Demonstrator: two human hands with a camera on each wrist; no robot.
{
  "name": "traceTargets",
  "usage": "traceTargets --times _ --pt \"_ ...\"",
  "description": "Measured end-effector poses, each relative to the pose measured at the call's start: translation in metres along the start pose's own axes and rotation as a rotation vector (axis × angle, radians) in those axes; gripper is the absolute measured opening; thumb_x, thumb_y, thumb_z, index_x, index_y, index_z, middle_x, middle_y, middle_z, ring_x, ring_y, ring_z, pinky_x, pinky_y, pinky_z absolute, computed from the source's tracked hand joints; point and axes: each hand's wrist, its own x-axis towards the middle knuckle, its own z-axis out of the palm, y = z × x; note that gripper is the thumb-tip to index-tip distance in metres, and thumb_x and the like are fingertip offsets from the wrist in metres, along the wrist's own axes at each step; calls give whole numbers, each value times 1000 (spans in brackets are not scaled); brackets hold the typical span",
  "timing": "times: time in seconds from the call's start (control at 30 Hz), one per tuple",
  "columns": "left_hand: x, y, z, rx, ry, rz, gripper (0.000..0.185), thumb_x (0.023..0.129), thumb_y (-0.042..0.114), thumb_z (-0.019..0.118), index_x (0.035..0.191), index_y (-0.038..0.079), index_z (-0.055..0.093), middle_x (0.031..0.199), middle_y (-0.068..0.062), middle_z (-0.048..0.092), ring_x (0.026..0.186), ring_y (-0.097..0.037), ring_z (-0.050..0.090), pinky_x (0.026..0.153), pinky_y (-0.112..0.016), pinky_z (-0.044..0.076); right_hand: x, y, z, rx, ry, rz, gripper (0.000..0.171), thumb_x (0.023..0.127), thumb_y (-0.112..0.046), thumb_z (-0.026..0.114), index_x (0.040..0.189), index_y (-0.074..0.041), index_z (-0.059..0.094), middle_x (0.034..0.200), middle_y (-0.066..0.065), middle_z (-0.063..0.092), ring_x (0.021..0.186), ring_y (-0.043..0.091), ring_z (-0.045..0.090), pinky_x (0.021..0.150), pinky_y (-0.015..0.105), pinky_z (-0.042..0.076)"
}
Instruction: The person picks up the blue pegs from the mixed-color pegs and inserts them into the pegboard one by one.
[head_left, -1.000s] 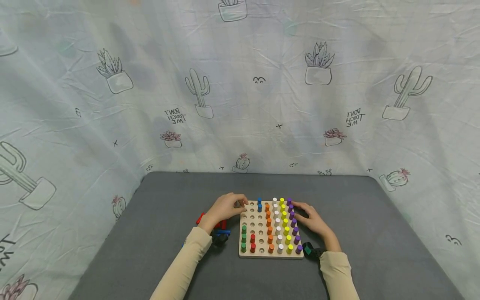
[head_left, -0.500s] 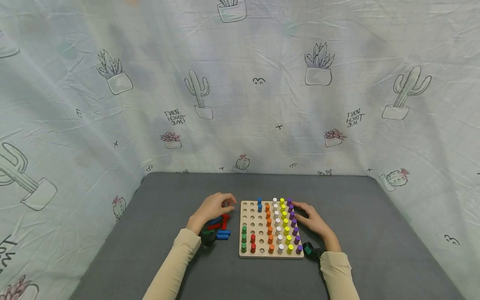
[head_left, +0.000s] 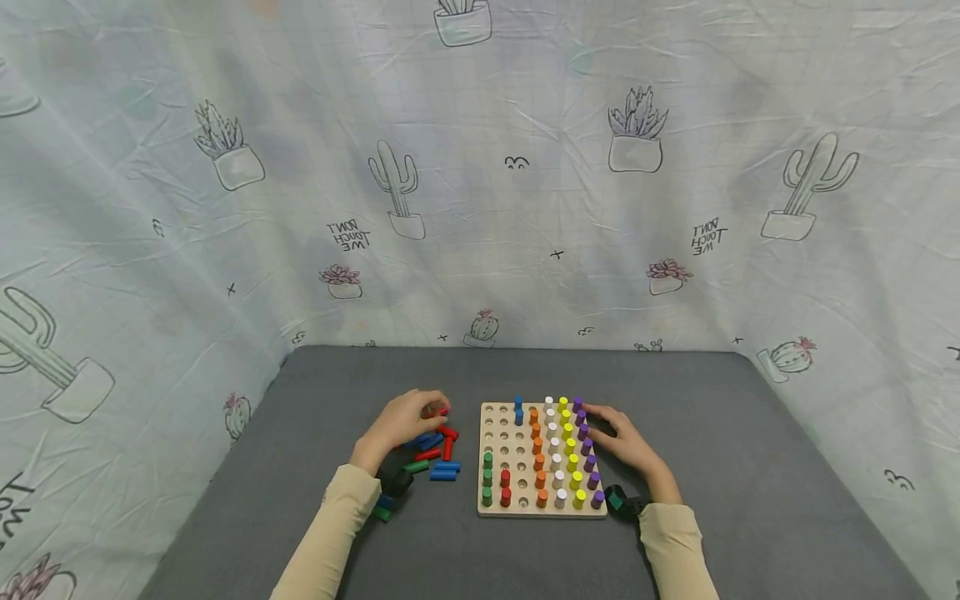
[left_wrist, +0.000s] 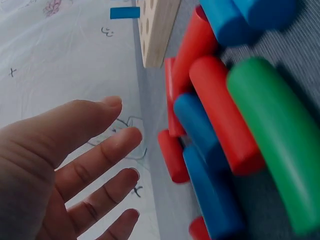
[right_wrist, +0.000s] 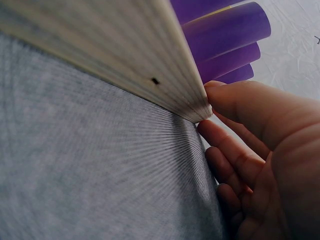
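We see loose red, blue and green pegs (head_left: 433, 454) lying on the grey worktop (head_left: 750, 467), left of the wooden pegboard (head_left: 542, 508). The board holds upright coloured pegs in columns. Left hand (head_left: 401, 419) hovers with fingers relaxed; right hand (head_left: 628, 442) rests flat against the board's edge.

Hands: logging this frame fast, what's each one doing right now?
Left hand: open, fingers straight, holding nothing, above the loose pegs.
Right hand: open, fingers resting against the peg board edge.

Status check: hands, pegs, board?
Left hand open over loose pegs. Right hand rests against peg board edge. Nothing in the way.
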Motion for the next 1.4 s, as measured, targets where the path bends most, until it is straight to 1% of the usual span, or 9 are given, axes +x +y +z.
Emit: traceTargets --times 0.17,0.37,0.5,0.6,0.77,0.9,1.03,1.27,1.4 --pt "-6 -5 -6 3 -16 -17 20 84 24 70 103 19 67 87 8 61 78 -11 53 68 -32 46 1 2 0 -53 -14 0 46 89 -17 60 132 -4 49 132 20 48 121 40 40 97 61 29" --pt "-14 -8 -12 15 -59 -43 25 84 25 69 108 19 65 87 5 59 79 -14 52 67 -33 45 2 3 -1 -48 -14 -15 45 90 -19 59 132 -4 50 132 21 48 121 41 40 97 62 29" --pt "-18 -12 -15 23 -86 -27 27 85 24 68 110 18 63 85 7 57 80 -14 52 67 -33 44 3 4 -1 -50 -18 -17 45 90 -19 60 132 -5 50 132 20 49 121 40 40 97 61 29" --pt "-20 -14 -16 23 -99 -3 27 85 22 67 111 17 63 83 7 56 75 -12 52 64 -31 44 3 3 -1 -50 -16 -20 46 89 -18 60 132 -4 50 132 20 49 121 40 41 98 60 29" --pt "-22 -18 -18 7 -133 9 28 85 20 68 111 15 62 81 5 59 64 -9 50 56 -26 42 5 2 -2 -44 -13 -31 47 89 -18 61 132 -3 50 132 21 49 120 41 41 97 61 29" --pt "-24 -20 -18 8 -164 0 28 85 20 68 112 16 62 82 4 59 62 -7 49 55 -25 41 5 2 -2 -41 -13 -40 47 88 -17 61 132 -3 49 132 21 49 120 41 41 97 61 29" --pt "-26 -20 -17 8 -179 2 28 85 20 67 112 16 61 83 5 59 61 -7 48 55 -25 41 4 3 -2 -44 -11 -42 47 88 -16 60 132 -2 49 131 21 49 120 41 42 97 61 29" --pt "-28 -18 -15 8 -176 -15 23 85 14 67 108 18 64 84 5 57 67 -11 47 58 -27 40 2 4 -1 -50 -13 -38 45 89 -16 60 131 -3 50 131 20 50 120 41 42 97 60 29" --pt "-26 -16 -13 25 -181 -5 20 85 11 66 103 19 65 84 3 57 72 -14 47 60 -29 39 1 4 0 -49 -8 -25 45 89 -17 60 131 -4 51 132 19 50 120 40 42 97 60 29"
